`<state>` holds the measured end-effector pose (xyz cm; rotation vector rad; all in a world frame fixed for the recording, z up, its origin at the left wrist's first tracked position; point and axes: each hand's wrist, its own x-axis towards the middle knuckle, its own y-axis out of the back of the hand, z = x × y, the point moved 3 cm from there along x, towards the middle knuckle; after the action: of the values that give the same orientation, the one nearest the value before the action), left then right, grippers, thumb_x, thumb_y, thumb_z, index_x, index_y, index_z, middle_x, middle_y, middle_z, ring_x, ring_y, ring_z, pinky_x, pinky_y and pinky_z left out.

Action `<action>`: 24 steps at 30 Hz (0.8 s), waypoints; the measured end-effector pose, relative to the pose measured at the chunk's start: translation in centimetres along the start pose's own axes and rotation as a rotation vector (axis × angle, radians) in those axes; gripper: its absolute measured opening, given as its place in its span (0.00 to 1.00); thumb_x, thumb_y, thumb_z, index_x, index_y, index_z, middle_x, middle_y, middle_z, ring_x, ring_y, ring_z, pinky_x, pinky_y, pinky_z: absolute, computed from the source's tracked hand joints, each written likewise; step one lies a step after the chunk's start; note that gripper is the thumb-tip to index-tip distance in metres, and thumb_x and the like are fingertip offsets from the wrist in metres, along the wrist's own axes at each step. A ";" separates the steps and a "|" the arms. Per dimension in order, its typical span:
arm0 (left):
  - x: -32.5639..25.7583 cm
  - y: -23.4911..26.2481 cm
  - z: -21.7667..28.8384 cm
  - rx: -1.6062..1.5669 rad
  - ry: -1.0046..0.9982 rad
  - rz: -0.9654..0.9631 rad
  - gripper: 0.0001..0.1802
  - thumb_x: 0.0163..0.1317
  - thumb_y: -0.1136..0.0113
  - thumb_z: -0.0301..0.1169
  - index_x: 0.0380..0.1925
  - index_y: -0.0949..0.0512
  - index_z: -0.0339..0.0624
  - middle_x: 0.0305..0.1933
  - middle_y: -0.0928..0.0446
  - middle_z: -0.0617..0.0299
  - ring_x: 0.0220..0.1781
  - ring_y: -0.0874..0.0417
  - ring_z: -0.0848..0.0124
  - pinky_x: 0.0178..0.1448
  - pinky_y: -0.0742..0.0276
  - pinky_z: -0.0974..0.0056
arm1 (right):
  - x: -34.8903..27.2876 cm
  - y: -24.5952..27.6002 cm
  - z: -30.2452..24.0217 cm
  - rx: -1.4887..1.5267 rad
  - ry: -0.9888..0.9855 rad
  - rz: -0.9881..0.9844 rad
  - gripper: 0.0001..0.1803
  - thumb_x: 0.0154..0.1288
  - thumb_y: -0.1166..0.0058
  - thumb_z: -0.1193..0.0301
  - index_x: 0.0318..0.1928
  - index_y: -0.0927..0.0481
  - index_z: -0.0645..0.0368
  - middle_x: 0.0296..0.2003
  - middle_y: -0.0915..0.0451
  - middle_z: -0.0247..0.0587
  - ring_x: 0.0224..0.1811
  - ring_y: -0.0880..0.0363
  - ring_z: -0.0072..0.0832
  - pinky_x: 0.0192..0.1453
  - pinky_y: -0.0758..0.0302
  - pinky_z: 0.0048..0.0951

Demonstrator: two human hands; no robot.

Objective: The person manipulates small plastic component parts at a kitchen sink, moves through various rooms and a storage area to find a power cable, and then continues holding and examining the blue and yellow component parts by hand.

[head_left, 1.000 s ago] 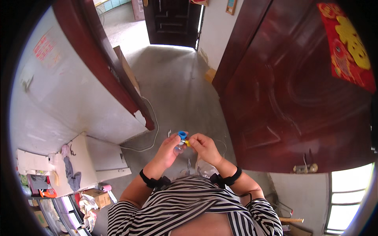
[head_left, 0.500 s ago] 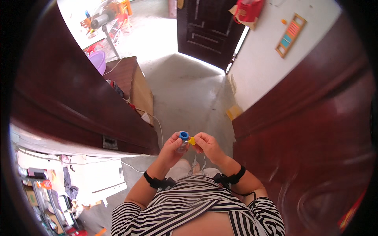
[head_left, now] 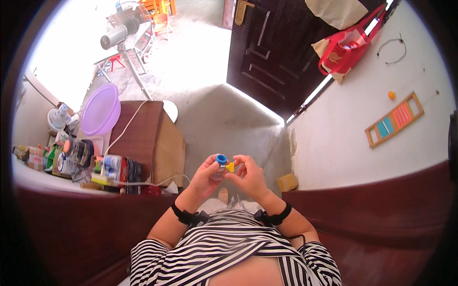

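My left hand (head_left: 206, 175) holds a small clear bottle with a blue cap (head_left: 220, 160) upright in front of my chest. Right beside the cap, my right hand (head_left: 248, 175) pinches a small yellow piece (head_left: 230, 167) between thumb and fingertips. The two hands nearly touch each other. Both wrists wear black bands. My striped shirt fills the lower part of the view.
A brown cabinet (head_left: 145, 138) stands at the left with a purple basin (head_left: 101, 108) on it. A cluttered shelf of small containers (head_left: 76, 159) runs beside it. A standing fan (head_left: 119, 31), a dark door (head_left: 267, 57), a red bag (head_left: 346, 45) and a white wall (head_left: 362, 114) lie ahead.
The view has swung left and forward as I moved on through the doorway, bringing the cabinet, basin and fan into sight. My hands stay together on the bottle and yellow piece.
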<state>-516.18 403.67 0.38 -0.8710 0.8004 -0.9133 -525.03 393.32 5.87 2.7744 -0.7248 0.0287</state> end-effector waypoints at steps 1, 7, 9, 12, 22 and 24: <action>1.6 -0.3 0.9 0.015 0.004 0.010 0.12 0.56 0.44 0.32 0.40 0.30 0.47 0.40 0.27 0.66 0.37 0.28 0.77 0.41 0.33 0.71 | 1.4 0.6 -1.4 -0.460 0.422 0.167 0.12 0.64 0.58 0.63 0.30 0.28 0.57 0.21 0.30 0.29 0.19 0.34 0.18 0.23 0.39 0.17; 11.0 -0.6 5.6 0.043 -0.028 -0.027 0.12 0.56 0.45 0.30 0.41 0.29 0.47 0.40 0.26 0.67 0.36 0.28 0.78 0.41 0.34 0.72 | 12.5 2.4 5.4 0.802 -0.573 -0.243 0.09 0.54 0.46 0.65 0.28 0.26 0.57 0.20 0.28 0.34 0.18 0.31 0.23 0.24 0.33 0.24; 14.4 -0.8 7.3 0.086 -0.080 -0.025 0.11 0.56 0.45 0.30 0.41 0.29 0.47 0.40 0.26 0.66 0.36 0.28 0.79 0.40 0.35 0.72 | 16.6 3.1 6.5 0.784 -0.618 -0.280 0.09 0.54 0.46 0.65 0.28 0.26 0.57 0.20 0.28 0.34 0.18 0.31 0.23 0.24 0.33 0.24; 19.3 0.4 9.9 0.081 -0.162 0.013 0.11 0.56 0.45 0.30 0.41 0.29 0.46 0.41 0.26 0.65 0.37 0.28 0.79 0.40 0.35 0.73 | 22.6 4.5 4.6 0.226 -0.200 -0.178 0.10 0.57 0.49 0.64 0.27 0.26 0.57 0.18 0.29 0.31 0.18 0.31 0.21 0.24 0.34 0.23; 29.4 2.2 17.9 0.036 -0.400 0.140 0.12 0.56 0.45 0.32 0.41 0.30 0.47 0.41 0.26 0.64 0.41 0.26 0.72 0.45 0.31 0.67 | 39.7 2.9 7.4 0.564 -0.626 -0.820 0.11 0.61 0.53 0.63 0.30 0.27 0.59 0.19 0.29 0.32 0.19 0.30 0.22 0.24 0.33 0.22; 30.4 2.4 19.8 -0.117 -0.390 0.316 0.10 0.57 0.47 0.29 0.40 0.30 0.46 0.39 0.26 0.64 0.40 0.26 0.74 0.43 0.31 0.70 | 42.4 2.9 3.5 -0.350 0.415 -0.325 0.10 0.57 0.50 0.64 0.31 0.26 0.58 0.19 0.28 0.38 0.20 0.27 0.30 0.26 0.31 0.27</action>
<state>-486.45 382.73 0.34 -0.9546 0.6312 -0.4035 -489.57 369.76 6.97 2.3995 -0.1516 0.3636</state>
